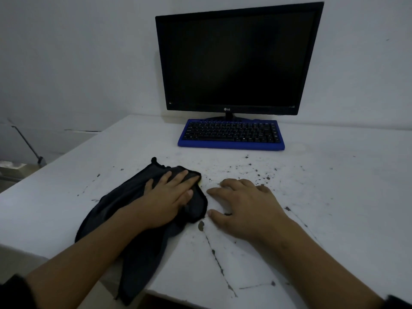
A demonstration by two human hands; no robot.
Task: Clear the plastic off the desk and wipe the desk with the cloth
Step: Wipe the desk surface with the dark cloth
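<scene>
Our left hand (169, 197) presses flat on the dark cloth (120, 197), which looks soft, light and limp, best bunched under the palm near the desk (334, 197) front, while our right hand (245, 206) rests open just beside it.

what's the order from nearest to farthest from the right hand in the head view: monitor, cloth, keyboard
1. cloth: just left of the right hand, pressed under the left hand
2. keyboard: ahead of the hand, toward the wall
3. monitor: behind the keyboard, farthest
</scene>
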